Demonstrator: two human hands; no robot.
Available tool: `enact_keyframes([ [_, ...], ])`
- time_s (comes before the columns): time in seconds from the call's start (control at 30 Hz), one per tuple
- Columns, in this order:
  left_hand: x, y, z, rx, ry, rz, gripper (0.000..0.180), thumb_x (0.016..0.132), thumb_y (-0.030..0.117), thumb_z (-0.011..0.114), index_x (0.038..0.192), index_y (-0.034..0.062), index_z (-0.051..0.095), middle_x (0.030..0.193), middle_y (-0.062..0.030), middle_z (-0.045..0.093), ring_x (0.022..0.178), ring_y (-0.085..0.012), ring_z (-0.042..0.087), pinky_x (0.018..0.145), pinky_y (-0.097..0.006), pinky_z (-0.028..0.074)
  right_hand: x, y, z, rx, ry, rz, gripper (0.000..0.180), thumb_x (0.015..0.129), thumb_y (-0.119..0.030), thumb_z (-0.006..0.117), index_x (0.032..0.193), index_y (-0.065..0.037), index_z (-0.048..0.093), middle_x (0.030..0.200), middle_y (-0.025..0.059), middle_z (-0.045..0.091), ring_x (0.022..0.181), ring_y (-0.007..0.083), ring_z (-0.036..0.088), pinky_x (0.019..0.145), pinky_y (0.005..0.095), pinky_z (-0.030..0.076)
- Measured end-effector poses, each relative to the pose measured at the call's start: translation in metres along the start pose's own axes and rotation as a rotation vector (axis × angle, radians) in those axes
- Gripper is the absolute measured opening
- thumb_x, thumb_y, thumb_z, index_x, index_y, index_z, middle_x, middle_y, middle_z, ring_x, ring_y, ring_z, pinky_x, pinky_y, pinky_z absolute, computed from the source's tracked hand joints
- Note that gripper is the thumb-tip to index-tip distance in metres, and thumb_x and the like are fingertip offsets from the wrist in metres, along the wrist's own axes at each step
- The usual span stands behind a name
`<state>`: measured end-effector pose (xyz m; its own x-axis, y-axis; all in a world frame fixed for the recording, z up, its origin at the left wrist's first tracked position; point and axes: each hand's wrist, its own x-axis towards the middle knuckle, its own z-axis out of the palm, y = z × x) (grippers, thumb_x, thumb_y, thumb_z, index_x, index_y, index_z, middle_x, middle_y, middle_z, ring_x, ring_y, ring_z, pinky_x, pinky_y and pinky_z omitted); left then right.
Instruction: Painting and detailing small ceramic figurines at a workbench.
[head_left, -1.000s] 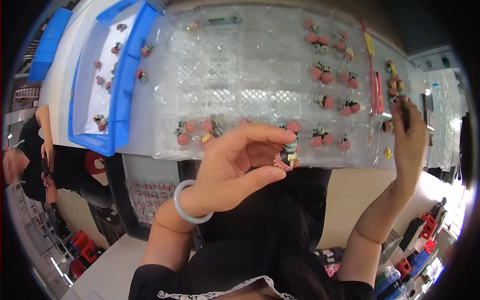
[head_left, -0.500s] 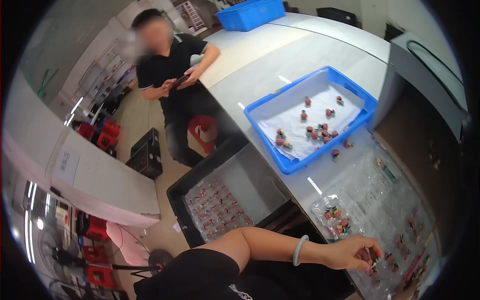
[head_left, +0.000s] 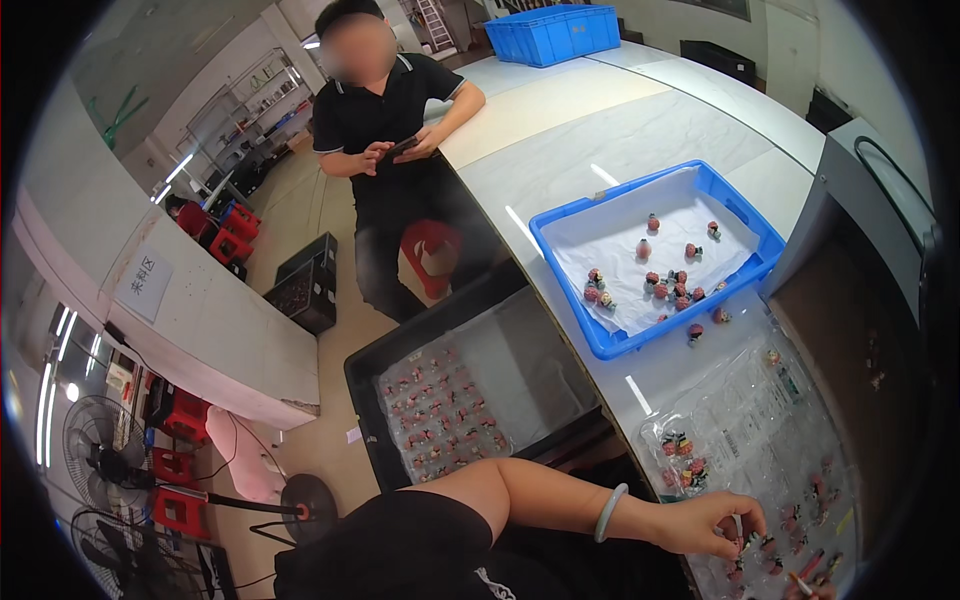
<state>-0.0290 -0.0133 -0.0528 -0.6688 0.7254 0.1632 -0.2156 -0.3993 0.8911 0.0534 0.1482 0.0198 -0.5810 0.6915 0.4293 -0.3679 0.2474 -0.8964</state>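
My left hand [head_left: 712, 522], with a pale bangle [head_left: 609, 512] on its wrist, reaches over the right side of the table. Its thumb and fingers are pinched on a small figurine [head_left: 738, 548], mostly hidden by them. Beside it, several small red-and-dark figurines [head_left: 792, 520] lie on clear plastic trays [head_left: 745, 430]. More figurines [head_left: 684, 458] sit in a clear tray left of these. At the bottom right edge, a bit of my right hand [head_left: 822, 592] shows next to a thin stick-like tool [head_left: 800, 582]; most of that hand is cut off.
A blue bin [head_left: 575, 290] lined with white sheet holds several figurines. Below the table edge, a black crate [head_left: 362, 400] contains a filled clear tray. A person [head_left: 385, 150] with a phone sits across. A grey box-like housing [head_left: 815, 230] stands right; a fan [head_left: 105, 455] stands left.
The view has shifted, so the table and bin appear farther right. My left hand stays pinched, slightly lower over the trays. Part of my right hand and the thin tool now show at the bottom edge.
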Motion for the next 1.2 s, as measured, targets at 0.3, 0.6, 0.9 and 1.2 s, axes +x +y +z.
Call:
enact_keyframes([
  [0.3, -0.006, 0.006, -0.004, -0.066, -0.031, -0.091, 0.032, 0.072, 0.000, 0.053, 0.103, 0.0000, 0.042, 0.095, -0.0070, 0.045, 0.077, -0.0110, 0.051, 0.070, -0.024, 0.043, -0.015, 0.018, 0.051, 0.161, 0.127, 0.291, 0.006, 0.077, -0.013, 0.042, 0.073, -0.008, 0.045, 0.055, -0.0018, 0.035, 0.045, 0.0066, 0.030, 0.041, 0.0179, 0.024],
  [0.6, -0.003, 0.006, -0.003, -0.080, -0.057, -0.086, 0.031, 0.072, 0.000, 0.052, 0.102, 0.0001, 0.042, 0.096, -0.0061, 0.043, 0.076, -0.0105, 0.050, 0.068, -0.024, 0.042, -0.014, 0.034, 0.040, 0.297, 0.228, 0.327, 0.009, 0.077, -0.015, 0.041, 0.069, -0.011, 0.043, 0.049, -0.0027, 0.034, 0.041, 0.0069, 0.031, 0.042, 0.0184, 0.023],
  [0.9, -0.003, 0.007, -0.002, -0.059, -0.051, -0.071, 0.032, 0.072, 0.000, 0.053, 0.102, 0.0000, 0.042, 0.095, -0.0062, 0.045, 0.076, -0.0108, 0.051, 0.068, -0.024, 0.043, -0.013, 0.036, 0.037, 0.330, 0.166, 0.316, 0.007, 0.075, -0.013, 0.043, 0.068, -0.012, 0.043, 0.049, -0.0025, 0.034, 0.040, 0.0070, 0.031, 0.041, 0.0188, 0.023],
  [1.2, -0.003, 0.005, -0.003, -0.069, -0.062, -0.088, 0.033, 0.072, 0.001, 0.054, 0.103, -0.0003, 0.042, 0.096, -0.0062, 0.046, 0.076, -0.0106, 0.052, 0.069, -0.024, 0.043, -0.012, 0.033, 0.042, 0.320, 0.226, 0.309, 0.008, 0.073, -0.011, 0.043, 0.066, -0.012, 0.042, 0.047, -0.0028, 0.033, 0.040, 0.0068, 0.031, 0.040, 0.0193, 0.024],
])
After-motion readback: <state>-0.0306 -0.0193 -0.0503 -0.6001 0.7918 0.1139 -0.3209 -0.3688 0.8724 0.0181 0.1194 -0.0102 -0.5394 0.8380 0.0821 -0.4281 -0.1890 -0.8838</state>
